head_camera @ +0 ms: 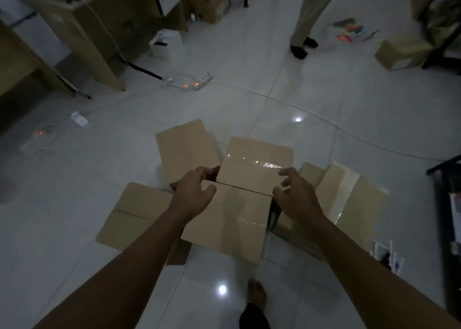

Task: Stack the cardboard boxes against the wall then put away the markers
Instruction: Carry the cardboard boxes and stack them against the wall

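Nearest the camera, a bare foot (257, 293) is standing on the glossy pale tiled floor (324, 109). Just beyond it, the left hand (193, 191) is curling its fingers over the left edge of a plain brown cardboard box with taped top flaps (239, 194), gripping it, while the right hand (296, 196) is hovering at the right edge with fingers spread and apart, not yet clamped. More flattened brown cardboard pieces (139, 211) are lying around the box on the floor. The stacking step seems to be in hand; the next move likely calls for closing the right hand and lifting evenly. Far off, bright coloured markers (349, 32) are lying scattered near a standing person's trousered legs (309, 14).
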